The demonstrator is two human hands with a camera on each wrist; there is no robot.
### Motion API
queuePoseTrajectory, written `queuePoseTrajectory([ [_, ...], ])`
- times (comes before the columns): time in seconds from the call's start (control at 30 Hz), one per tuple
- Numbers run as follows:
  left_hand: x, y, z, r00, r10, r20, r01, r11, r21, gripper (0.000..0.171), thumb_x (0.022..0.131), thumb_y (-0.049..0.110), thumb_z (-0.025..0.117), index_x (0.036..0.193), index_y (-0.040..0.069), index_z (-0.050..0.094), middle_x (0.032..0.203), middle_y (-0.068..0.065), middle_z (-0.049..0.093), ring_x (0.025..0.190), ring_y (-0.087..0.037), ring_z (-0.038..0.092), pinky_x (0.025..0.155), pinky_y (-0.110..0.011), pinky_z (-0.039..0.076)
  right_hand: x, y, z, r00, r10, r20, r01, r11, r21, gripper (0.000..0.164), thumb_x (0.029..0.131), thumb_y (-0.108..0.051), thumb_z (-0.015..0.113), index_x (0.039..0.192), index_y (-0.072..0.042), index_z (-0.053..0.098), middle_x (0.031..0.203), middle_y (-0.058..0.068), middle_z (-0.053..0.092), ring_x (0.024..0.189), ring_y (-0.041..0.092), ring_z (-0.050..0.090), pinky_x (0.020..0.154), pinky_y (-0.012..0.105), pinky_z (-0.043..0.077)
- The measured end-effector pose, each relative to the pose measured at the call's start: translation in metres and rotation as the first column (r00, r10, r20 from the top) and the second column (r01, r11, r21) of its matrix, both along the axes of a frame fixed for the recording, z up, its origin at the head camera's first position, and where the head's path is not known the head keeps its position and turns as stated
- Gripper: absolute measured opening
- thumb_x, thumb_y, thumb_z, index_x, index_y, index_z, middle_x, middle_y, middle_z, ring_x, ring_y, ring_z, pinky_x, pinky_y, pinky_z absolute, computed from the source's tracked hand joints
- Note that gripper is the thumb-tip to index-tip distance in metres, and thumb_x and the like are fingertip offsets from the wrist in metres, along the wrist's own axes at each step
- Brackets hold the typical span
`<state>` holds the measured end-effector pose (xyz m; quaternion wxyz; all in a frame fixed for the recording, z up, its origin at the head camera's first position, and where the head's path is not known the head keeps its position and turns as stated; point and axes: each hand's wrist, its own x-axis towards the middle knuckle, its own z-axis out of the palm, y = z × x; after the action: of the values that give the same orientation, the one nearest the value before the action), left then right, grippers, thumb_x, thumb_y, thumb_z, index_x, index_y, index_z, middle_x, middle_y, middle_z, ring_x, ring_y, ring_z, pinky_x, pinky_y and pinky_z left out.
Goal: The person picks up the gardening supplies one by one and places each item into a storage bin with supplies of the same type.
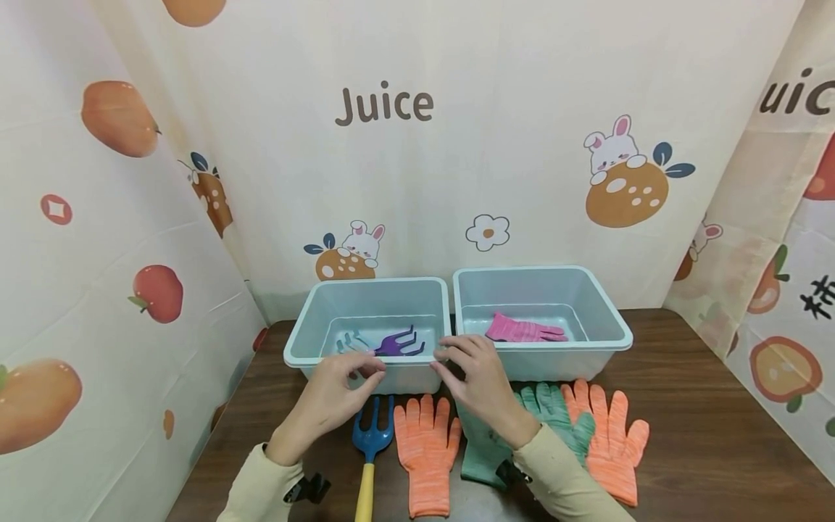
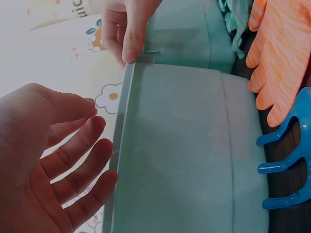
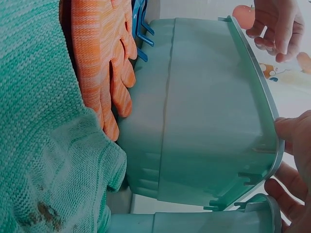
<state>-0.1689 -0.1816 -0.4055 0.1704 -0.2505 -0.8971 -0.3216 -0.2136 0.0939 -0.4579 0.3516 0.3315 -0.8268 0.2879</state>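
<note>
My left hand [image 1: 342, 380] hovers at the front rim of the left pale blue bin [image 1: 375, 297], fingers loosely bent with nothing between them. At that bin's front right corner, my right hand [image 1: 479, 377] pinches the rim, thumb outside and fingers behind it, as the right wrist view shows. Inside the left bin lie a purple hand rake [image 1: 394, 344] and a pale blue one [image 1: 352, 341], partly hidden by the left hand. The right bin [image 1: 522, 283], beside it, holds a pink glove [image 1: 522, 330].
In front of the bins lie a blue hand fork [image 1: 372, 438] with a yellow handle, an orange glove [image 1: 428, 457], green knit glove fabric [image 1: 554, 413] partly under my right forearm, and another orange glove [image 1: 613, 442]. A printed curtain [image 1: 424, 167] stands close behind the bins.
</note>
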Motion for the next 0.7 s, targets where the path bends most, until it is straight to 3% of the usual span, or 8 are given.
queuePoseTrajectory([
  [0.43,0.003,0.004,-0.013,0.999,-0.012,0.05,0.015,0.998,-0.054,0.009,0.096,0.019,0.08,0.105,0.021,0.081,0.094,0.01,0.078,0.084,0.001,0.067,0.074,-0.027,0.058,-0.001,-0.002,0.0,0.999,-0.001,-0.032,0.001,1.0,-0.007,0.017,0.087,-0.019,0.089,0.102,-0.014,0.082,0.116,0.006,0.078,0.108,0.029,0.068,0.098,0.051,0.052],
  [0.7,0.008,0.004,-0.023,0.992,-0.043,0.114,0.045,0.999,-0.01,0.01,0.097,0.016,0.079,0.104,0.022,0.081,0.093,0.012,0.077,0.078,0.003,0.064,0.07,-0.032,0.06,-0.002,-0.001,-0.001,0.999,0.0,-0.039,-0.001,1.0,-0.005,0.017,0.086,-0.019,0.089,0.101,-0.014,0.082,0.116,0.006,0.077,0.108,0.029,0.068,0.098,0.051,0.052],
])
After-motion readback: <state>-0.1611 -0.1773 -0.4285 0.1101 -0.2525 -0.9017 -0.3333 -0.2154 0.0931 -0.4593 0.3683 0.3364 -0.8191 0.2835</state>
